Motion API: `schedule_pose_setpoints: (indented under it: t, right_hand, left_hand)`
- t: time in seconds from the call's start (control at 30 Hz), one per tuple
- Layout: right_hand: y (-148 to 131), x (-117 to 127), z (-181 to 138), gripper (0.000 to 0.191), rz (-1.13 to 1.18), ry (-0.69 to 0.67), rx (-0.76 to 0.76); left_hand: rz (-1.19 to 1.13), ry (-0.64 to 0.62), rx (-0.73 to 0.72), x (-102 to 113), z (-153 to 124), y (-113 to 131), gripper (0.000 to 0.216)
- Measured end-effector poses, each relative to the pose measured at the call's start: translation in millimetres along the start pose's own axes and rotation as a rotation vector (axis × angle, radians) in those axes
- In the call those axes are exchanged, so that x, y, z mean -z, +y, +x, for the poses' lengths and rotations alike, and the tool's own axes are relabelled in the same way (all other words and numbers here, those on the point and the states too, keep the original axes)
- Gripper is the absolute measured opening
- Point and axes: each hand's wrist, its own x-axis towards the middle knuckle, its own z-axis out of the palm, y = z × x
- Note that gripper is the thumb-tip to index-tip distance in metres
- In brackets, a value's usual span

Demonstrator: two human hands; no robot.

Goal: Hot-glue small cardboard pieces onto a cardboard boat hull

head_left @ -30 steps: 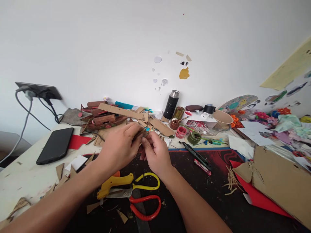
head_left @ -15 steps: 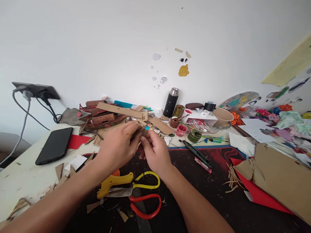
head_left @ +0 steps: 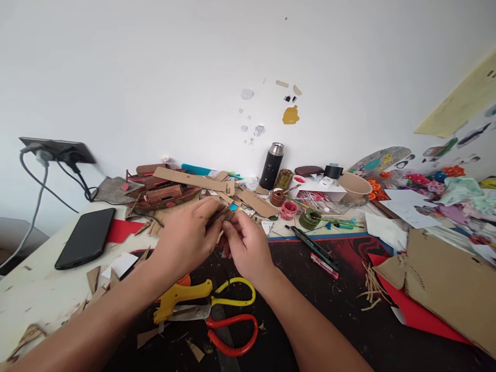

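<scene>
Nearest to you, below the fingers, a pair of red-handled metal scissors (head_left: pixel 231 335) is lying on the black cutting mat (head_left: pixel 349 315). A pair of yellow-handled scissors (head_left: pixel 232 297) is lying just above it, and a yellow plastic glue gun (head_left: pixel 176 300) is sitting just left of that, under your left wrist.

Your left hand (head_left: pixel 186 240) and right hand (head_left: pixel 248 249) are meeting above the mat. Both are closing their fingertips on a small brown cardboard strip (head_left: pixel 221 214). Your left fingers (head_left: pixel 207 207) are curling over it from the left. Your right fingers (head_left: pixel 235 223) are pinching it from the right, thumb against forefinger. The strip is sticking out between the two pinches, raised off the mat. How much of it is hidden in your palms, I cannot tell.

Left of the fingers, well apart, a flat black phone (head_left: pixel 86 237) is lying face up on the pale tabletop (head_left: pixel 34 294). Right of the fingers, a black utility knife (head_left: pixel 314 248) is lying aslant at the mat's edge. Further right, a large brown cardboard sheet (head_left: pixel 445 284) is resting over red paper.

Beyond the fingers, a brown cardboard model boat (head_left: pixel 163 194) is sitting to the left. A small red paint pot (head_left: pixel 288 211) is standing to the right, and a black steel-capped flask (head_left: pixel 272 166) is standing upright against the wall.
</scene>
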Motion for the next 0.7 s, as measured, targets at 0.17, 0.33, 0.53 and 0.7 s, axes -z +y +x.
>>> schedule_pose_setpoints:
  t: [0.17,0.33,0.53,0.7]
  right_hand:
    - [-0.6,0.5,0.1,0.023,0.006,0.006,0.003]
    - [-1.5,1.0,0.6,0.023,0.003,0.001,-0.003]
    - [-1.3,1.6,0.6,0.023,0.023,-0.014,0.001]
    - [0.8,0.8,0.8,0.022,0.027,-0.008,0.007]
  left_hand:
    - [0.009,0.008,0.002,-1.4,0.1,0.5,0.018]
    - [-0.010,0.008,0.006,-0.9,0.2,0.2,0.017]
    - [-0.011,-0.008,0.016,-0.4,0.4,-0.1,0.019]
    - [-0.050,-0.006,0.008,-2.6,0.9,-0.7,0.018]
